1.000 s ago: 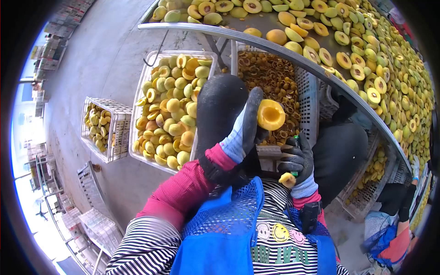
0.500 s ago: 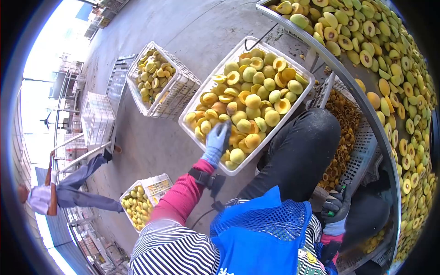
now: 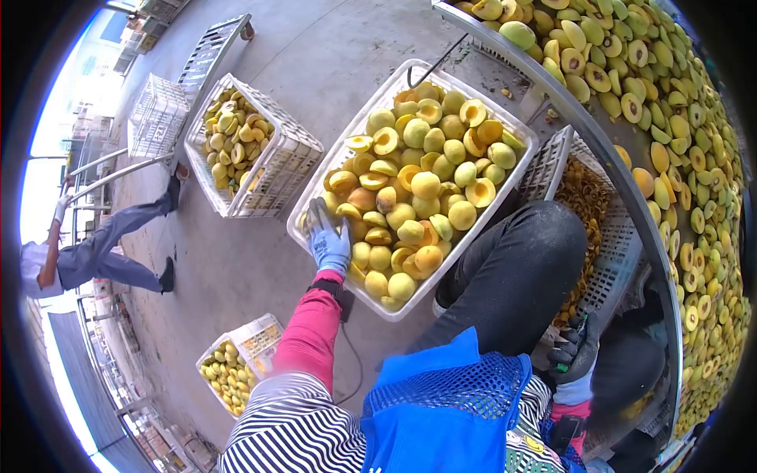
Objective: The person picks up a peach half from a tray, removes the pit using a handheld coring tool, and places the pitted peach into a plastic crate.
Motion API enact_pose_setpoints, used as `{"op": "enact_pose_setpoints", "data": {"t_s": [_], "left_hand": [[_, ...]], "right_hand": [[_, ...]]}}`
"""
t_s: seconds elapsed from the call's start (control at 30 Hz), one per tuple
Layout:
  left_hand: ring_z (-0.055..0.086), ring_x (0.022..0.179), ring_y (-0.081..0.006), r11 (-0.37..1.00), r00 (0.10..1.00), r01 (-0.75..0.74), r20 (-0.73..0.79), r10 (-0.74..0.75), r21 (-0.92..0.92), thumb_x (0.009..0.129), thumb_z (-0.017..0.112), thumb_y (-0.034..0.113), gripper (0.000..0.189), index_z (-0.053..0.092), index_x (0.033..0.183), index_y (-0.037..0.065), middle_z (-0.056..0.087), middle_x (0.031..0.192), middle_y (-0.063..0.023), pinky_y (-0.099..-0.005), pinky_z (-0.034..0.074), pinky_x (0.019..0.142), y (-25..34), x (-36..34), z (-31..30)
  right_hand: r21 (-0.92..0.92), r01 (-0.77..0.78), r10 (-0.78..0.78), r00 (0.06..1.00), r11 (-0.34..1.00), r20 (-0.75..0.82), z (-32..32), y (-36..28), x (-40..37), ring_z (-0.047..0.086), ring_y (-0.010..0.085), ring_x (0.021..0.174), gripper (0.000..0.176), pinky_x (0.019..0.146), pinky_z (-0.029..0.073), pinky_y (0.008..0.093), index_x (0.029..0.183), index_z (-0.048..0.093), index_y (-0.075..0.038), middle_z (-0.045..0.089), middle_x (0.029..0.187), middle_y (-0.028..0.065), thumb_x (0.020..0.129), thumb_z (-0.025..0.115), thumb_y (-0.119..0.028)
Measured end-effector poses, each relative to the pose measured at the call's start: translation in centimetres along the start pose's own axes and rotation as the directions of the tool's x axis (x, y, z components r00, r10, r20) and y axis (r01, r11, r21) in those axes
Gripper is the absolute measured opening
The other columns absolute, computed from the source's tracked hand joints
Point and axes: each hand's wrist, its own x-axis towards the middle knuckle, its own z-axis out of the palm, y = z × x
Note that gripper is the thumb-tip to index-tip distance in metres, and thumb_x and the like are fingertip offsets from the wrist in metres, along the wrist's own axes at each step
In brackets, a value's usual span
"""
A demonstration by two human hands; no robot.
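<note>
My left hand point(image 3: 327, 240), in a blue glove with dark grey fingers, lies with fingers outstretched on the left side of a white plastic crate point(image 3: 359, 296). It touches the fruit at the edge and grips none that I can see. Halved yellow-green fruit point(image 3: 426, 185), like peaches or apricots, fills the crate, some with the hollow cut face up. Beside my right thigh, my right hand point(image 3: 578, 351), gloved in dark grey and blue, is closed around a small green-handled tool point(image 3: 561, 367). The tool's working end cannot be made out.
A metal-rimmed table point(image 3: 587, 126) heaped with halved fruit curves along my right. Below it stands a crate of brown scraps point(image 3: 583, 205). Two more fruit crates, one farther off point(image 3: 276, 169) and one at lower left point(image 3: 264, 339), are on the floor. A person point(image 3: 118, 244) pulls a cart.
My left hand has moved left across the fruit to the crate's edge, and its fingers have spread. My right hand stays with the green-handled tool. The person with the cart has moved.
</note>
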Motion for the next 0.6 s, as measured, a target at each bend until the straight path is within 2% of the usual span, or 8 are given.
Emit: {"op": "enact_pose_setpoints", "data": {"t_s": [0.17, 0.2, 0.23, 0.3, 0.4, 0.47, 0.5, 0.6], "left_hand": [[0.023, 0.136, -0.0351, 0.974, 0.959, 0.164, 0.258, -0.12, -0.156, 0.091, 0.047, 0.041, 0.068, 0.022, 0.144, 0.005, 0.023, 0.148, -0.0176, -0.0446, 0.018, 0.111, -0.5, 1.6, -1.3], [0.026, 0.134, -0.0358, 0.999, 0.933, -0.008, 0.36, -0.01, 0.047, 0.095, 0.04, 0.035, 0.059, 0.026, 0.142, 0.002, 0.025, 0.148, -0.0189, -0.0424, 0.02, 0.11, -1.3, 2.6, -1.9], [0.028, 0.134, -0.0345, 0.961, 0.976, 0.123, 0.204, -0.072, -0.249, 0.098, 0.037, 0.03, 0.052, 0.031, 0.14, 0.001, 0.028, 0.146, -0.0185, -0.0401, 0.021, 0.11, -0.2, 2.9, -2.8], [0.025, 0.136, -0.0323, 0.956, 1.0, -0.003, 0.016, 0.008, -0.293, 0.098, 0.036, 0.034, 0.054, 0.03, 0.14, 0.0, 0.03, 0.145, -0.0207, -0.039, 0.019, 0.111, 2.7, 2.0, -4.4], [0.025, 0.134, -0.0368, 0.947, 0.943, -0.283, 0.223, 0.247, 0.149, 0.087, 0.054, 0.043, 0.069, 0.035, 0.137, 0.0, 0.024, 0.146, -0.0214, -0.0406, 0.023, 0.109, 4.9, -1.1, -1.5], [0.04, 0.123, -0.0384, 0.976, 0.93, -0.203, 0.329, 0.166, 0.081, 0.081, 0.06, 0.042, 0.063, 0.047, 0.127, 0.0, 0.043, 0.134, -0.0198, -0.0445, 0.035, 0.101, 4.9, 2.4, -1.4], [0.051, 0.11, -0.037, 0.805, 0.711, -0.569, 0.592, 0.379, 0.168, 0.083, 0.058, 0.04, 0.051, 0.055, 0.117, 0.002, 0.054, 0.12, -0.0189, -0.0463, 0.041, 0.093, 2.2, 5.9, -0.3], [0.058, 0.097, -0.0344, 0.962, 0.923, -0.273, 0.286, 0.258, 0.011, 0.087, 0.054, 0.034, 0.041, 0.058, 0.111, 0.001, 0.059, 0.108, -0.0188, -0.0426, 0.046, 0.084, 18.0, 9.8, -11.1]], "right_hand": [[-0.128, 0.074, -0.076, 0.997, 0.989, -0.009, 1.5, -0.2, 0.0, 0.025, 0.0037, 0.038, 0.039, 0.036, 0.022, 0.0196, 0.09, 0.059, -0.009, 0.032, 0.054, -0.0077, 0.094, 0.046, -0.045], [0.044, -0.062, 0.059, 0.996, 0.997, 0.069, 2.0, -0.4, -0.4, 0.027, 0.0039, 0.04, 0.041, 0.037, 0.024, 0.0197, 0.091, 0.06, -0.008, 0.033, 0.056, -0.0072, 0.094, 0.046, -0.046], [0.208, -0.196, 0.16, 0.971, 0.958, 0.178, 2.1, -0.7, -0.8, 0.029, 0.004, 0.042, 0.042, 0.038, 0.025, 0.0199, 0.092, 0.06, -0.007, 0.034, 0.057, -0.0067, 0.094, 0.046, -0.046], [0.17, -0.159, 0.108, 0.956, 0.973, 0.272, 1.3, -1.2, -1.1, 0.032, 0.0036, 0.045, 0.043, 0.038, 0.027, 0.0208, 0.093, 0.06, -0.007, 0.035, 0.06, -0.0073, 0.092, 0.048, -0.048], [0.03, -0.032, 0.03, 0.997, 0.999, 0.07, 2.2, -1.9, -2.2, 0.027, 0.0037, 0.04, 0.037, 0.037, 0.026, 0.0204, 0.091, 0.057, -0.009, 0.033, 0.056, -0.0076, 0.089, 0.056, -0.046], [-0.036, 0.023, -0.022, 0.999, 0.999, 0.032, 2.2, -2.3, -2.7, 0.031, 0.0047, 0.042, 0.039, 0.038, 0.028, 0.0201, 0.095, 0.056, -0.008, 0.037, 0.059, -0.0054, 0.088, 0.058, -0.046], [-0.103, 0.065, -0.063, 0.998, 0.993, 0.023, 1.9, -2.4, -2.7, 0.034, 0.0053, 0.044, 0.042, 0.039, 0.029, 0.0199, 0.096, 0.055, -0.007, 0.039, 0.061, -0.004, 0.087, 0.058, -0.048], [-0.046, 0.061, -0.058, 0.997, 0.997, 0.056, 1.0, -3.2, -2.2, 0.037, 0.0059, 0.044, 0.041, 0.039, 0.033, 0.0205, 0.098, 0.055, -0.006, 0.042, 0.063, -0.0033, 0.088, 0.058, -0.045]]}}
